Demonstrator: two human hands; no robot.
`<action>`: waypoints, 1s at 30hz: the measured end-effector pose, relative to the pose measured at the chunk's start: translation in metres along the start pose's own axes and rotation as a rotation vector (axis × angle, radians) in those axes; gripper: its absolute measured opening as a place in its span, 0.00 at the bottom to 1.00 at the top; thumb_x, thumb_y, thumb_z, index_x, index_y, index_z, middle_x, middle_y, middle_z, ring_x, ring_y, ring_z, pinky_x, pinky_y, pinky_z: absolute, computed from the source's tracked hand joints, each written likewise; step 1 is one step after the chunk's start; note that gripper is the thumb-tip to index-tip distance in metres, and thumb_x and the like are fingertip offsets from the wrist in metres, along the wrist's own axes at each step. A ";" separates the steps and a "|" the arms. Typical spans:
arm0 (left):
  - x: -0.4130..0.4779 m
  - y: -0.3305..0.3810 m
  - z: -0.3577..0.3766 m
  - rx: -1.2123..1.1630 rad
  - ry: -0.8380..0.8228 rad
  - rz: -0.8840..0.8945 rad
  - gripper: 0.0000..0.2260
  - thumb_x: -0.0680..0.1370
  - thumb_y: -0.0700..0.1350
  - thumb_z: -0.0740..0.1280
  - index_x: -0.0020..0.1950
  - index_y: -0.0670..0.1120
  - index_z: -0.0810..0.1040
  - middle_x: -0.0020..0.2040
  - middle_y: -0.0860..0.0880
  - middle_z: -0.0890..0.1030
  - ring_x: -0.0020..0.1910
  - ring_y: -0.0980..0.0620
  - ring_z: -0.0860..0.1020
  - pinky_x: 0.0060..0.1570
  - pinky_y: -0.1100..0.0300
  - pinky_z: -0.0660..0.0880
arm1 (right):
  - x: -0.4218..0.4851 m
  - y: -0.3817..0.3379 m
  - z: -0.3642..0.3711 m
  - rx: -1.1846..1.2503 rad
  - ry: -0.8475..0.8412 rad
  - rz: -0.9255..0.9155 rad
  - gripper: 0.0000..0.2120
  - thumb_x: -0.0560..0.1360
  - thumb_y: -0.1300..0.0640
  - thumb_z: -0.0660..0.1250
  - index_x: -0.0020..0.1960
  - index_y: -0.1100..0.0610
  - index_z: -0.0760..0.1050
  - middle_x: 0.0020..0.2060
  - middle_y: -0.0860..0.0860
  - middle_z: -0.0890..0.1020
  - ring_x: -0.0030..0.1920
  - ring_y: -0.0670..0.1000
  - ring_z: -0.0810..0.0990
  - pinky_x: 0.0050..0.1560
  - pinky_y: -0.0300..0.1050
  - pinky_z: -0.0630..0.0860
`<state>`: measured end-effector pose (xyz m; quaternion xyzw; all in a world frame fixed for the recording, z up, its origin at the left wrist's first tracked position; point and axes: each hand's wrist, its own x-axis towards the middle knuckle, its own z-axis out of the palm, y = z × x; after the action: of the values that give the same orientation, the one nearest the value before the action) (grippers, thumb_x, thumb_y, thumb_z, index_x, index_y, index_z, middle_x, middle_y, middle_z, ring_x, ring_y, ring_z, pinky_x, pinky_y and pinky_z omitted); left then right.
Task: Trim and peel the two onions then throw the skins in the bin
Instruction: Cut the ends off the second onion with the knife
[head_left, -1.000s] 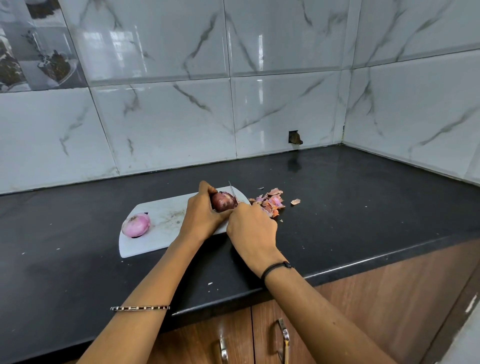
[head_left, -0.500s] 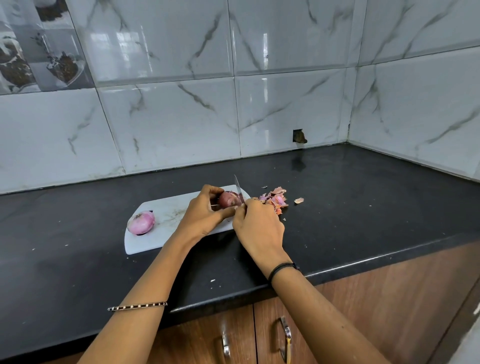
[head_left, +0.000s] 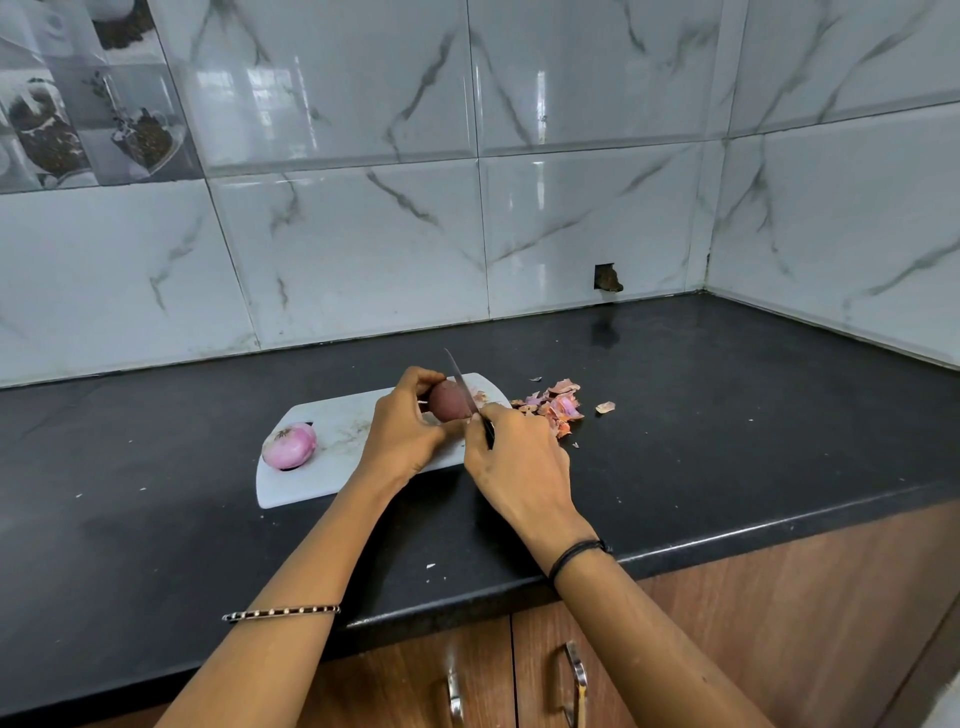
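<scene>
A dark red unpeeled onion is gripped by my left hand above the right end of the white cutting board. My right hand grips a knife whose blade rises past the onion's right side, touching it. A peeled pink onion lies on the board's left end. Pink and brown onion skins are heaped on the black counter just right of the board. No bin is in view.
Marble-look tiled walls meet in a corner at the back right. A small hole shows in the back wall. Wooden cabinet doors with metal handles sit below the counter's front edge. Small scraps dot the counter.
The knife blade has tilted further upright along the onion's right side. My left hand's grip on the onion shifted slightly.
</scene>
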<state>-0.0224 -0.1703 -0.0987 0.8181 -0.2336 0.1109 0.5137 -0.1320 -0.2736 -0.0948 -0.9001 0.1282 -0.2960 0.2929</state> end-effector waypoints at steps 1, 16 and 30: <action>0.000 0.000 0.000 0.007 0.006 -0.003 0.23 0.68 0.41 0.82 0.59 0.48 0.77 0.51 0.53 0.81 0.49 0.66 0.77 0.42 0.80 0.70 | 0.000 0.000 0.000 -0.008 -0.002 -0.009 0.13 0.82 0.50 0.57 0.49 0.55 0.77 0.42 0.52 0.81 0.46 0.58 0.78 0.41 0.49 0.72; 0.002 -0.003 0.003 0.088 0.037 0.067 0.21 0.68 0.39 0.80 0.57 0.45 0.77 0.50 0.49 0.81 0.50 0.50 0.80 0.52 0.58 0.79 | 0.001 -0.005 0.001 -0.085 -0.035 -0.060 0.13 0.81 0.53 0.57 0.45 0.58 0.75 0.39 0.51 0.75 0.42 0.56 0.72 0.40 0.48 0.69; 0.004 -0.007 0.004 0.120 0.043 0.055 0.19 0.69 0.42 0.79 0.55 0.47 0.74 0.51 0.49 0.81 0.49 0.50 0.81 0.50 0.53 0.80 | 0.003 -0.013 0.004 -0.197 -0.085 0.024 0.11 0.82 0.57 0.57 0.56 0.59 0.77 0.53 0.56 0.81 0.55 0.60 0.80 0.44 0.46 0.66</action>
<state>-0.0163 -0.1726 -0.1043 0.8381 -0.2377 0.1563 0.4654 -0.1260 -0.2631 -0.0886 -0.9347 0.1548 -0.2399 0.2115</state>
